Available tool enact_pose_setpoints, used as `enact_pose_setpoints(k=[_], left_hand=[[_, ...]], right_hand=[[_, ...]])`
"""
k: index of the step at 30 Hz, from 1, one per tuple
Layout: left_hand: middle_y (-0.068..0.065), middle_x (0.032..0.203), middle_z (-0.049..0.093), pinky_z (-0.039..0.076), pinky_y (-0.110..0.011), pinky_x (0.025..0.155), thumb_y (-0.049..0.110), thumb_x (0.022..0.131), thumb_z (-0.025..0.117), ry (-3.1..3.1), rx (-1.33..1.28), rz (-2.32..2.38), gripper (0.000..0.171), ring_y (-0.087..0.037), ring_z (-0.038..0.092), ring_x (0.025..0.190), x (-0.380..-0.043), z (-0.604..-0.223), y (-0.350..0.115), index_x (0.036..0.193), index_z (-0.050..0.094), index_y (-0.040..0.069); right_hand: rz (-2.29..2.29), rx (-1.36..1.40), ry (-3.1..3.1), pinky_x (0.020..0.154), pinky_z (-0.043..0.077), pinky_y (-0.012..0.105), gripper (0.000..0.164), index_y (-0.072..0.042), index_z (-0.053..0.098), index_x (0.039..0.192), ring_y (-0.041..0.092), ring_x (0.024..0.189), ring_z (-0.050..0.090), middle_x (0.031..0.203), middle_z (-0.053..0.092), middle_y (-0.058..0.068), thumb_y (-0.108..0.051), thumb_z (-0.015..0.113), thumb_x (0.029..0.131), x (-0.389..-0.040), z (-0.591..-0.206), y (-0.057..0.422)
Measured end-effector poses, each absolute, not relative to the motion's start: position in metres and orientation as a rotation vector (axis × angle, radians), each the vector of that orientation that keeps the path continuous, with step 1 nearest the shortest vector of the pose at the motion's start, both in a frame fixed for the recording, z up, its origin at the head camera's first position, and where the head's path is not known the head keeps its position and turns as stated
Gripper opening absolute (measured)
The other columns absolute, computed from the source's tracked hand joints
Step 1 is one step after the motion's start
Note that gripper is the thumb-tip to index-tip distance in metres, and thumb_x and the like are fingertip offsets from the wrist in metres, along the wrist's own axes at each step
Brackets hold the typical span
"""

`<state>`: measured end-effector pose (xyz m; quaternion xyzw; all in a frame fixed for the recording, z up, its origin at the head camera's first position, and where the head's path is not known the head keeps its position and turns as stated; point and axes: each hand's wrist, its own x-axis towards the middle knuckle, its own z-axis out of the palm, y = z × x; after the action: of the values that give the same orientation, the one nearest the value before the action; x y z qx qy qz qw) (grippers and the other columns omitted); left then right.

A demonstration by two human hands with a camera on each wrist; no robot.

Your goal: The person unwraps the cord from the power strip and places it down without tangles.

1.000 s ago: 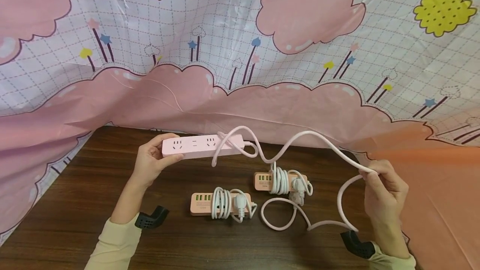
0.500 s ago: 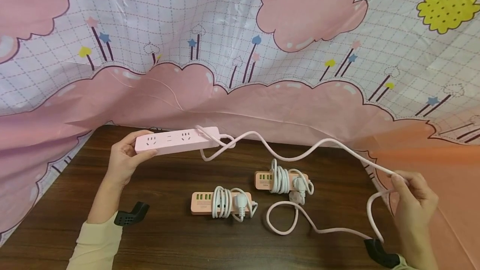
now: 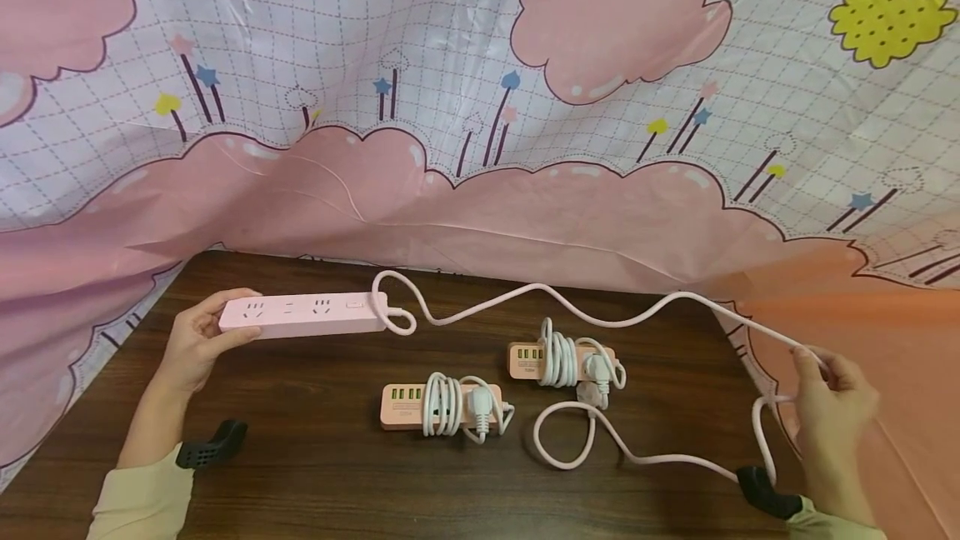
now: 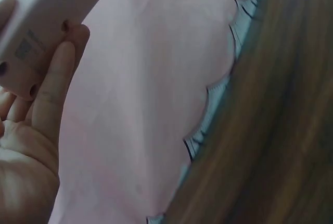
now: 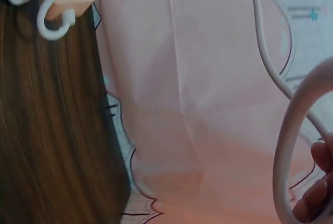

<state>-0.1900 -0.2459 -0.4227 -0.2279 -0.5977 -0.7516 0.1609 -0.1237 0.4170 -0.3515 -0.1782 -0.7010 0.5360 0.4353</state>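
At the left, my left hand grips one end of a pink power strip and holds it above the table. The left wrist view shows the strip's underside with small round holes, fingers wrapped against it. From the strip's right end a pale pink cord leaves in a loop, then runs in waves to the right. My right hand pinches this cord between thumb and fingers at the far right. Beyond that hand the cord drops and trails back over the table to a plug.
Two peach power strips lie on the dark wooden table: a nearer one and a farther one, each wound with its own white cord. A patterned pink and white cloth hangs behind the table and along its sides.
My left hand has moved left with the pink power strip. My right hand has moved right, and the cord between the hands is more stretched out, with shallower waves.
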Motion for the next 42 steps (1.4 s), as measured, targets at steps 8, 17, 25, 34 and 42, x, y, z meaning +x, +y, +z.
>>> enact_pose_setpoints(k=[8,17,25,34,42], left_hand=[[-0.006,0.102,0.067,0.049,-0.018,0.073,-0.025,0.072,0.063,-1.689,-0.515,-2.140,0.043,-0.011,0.060,0.089,-0.211,-0.478,-0.287,0.112,0.058,-0.012],[0.009,0.093,0.068,0.045,-0.010,0.068,-0.012,0.073,0.071,-1.793,-0.109,-1.988,0.034,-0.002,0.057,0.080,-0.197,-0.479,-0.285,0.103,0.066,0.004],[0.018,0.088,0.066,0.045,-0.008,0.063,-0.010,0.076,0.070,-1.912,0.019,-1.959,0.032,0.004,0.058,0.075,-0.189,-0.472,-0.268,0.104,0.064,0.005],[0.022,0.088,0.064,0.045,-0.008,0.063,-0.002,0.077,0.074,-2.017,0.102,-1.875,0.032,0.006,0.057,0.075,-0.195,-0.488,-0.265,0.105,0.063,0.007],[0.024,0.089,0.063,0.045,-0.008,0.065,0.002,0.078,0.074,-2.085,0.110,-1.875,0.033,0.006,0.056,0.076,-0.196,-0.495,-0.261,0.108,0.060,0.005]], right_hand=[[1.429,-0.618,-1.776,0.044,0.033,0.010,0.022,-0.020,0.068,0.068,-0.001,0.052,0.043,0.057,0.057,-0.014,-0.006,0.067,0.084,-0.140,-0.356,0.437],[1.280,-0.734,-2.051,0.047,0.035,0.010,0.026,-0.031,0.063,0.067,-0.005,0.054,0.044,0.055,0.052,-0.026,-0.017,0.063,0.088,-0.163,-0.376,0.460],[1.159,-0.760,-2.346,0.051,0.038,0.017,0.022,-0.026,0.067,0.069,0.000,0.058,0.044,0.055,0.049,-0.020,-0.026,0.061,0.090,-0.174,-0.406,0.461],[1.032,-0.425,-2.559,0.052,0.040,0.023,0.028,0.007,0.063,0.100,0.004,0.062,0.048,0.069,0.059,0.000,-0.020,0.062,0.091,-0.187,-0.430,0.440],[0.882,-0.247,-2.694,0.057,0.038,0.022,0.024,0.000,0.066,0.092,0.007,0.064,0.046,0.072,0.061,-0.002,-0.024,0.068,0.087,-0.192,-0.445,0.436]])
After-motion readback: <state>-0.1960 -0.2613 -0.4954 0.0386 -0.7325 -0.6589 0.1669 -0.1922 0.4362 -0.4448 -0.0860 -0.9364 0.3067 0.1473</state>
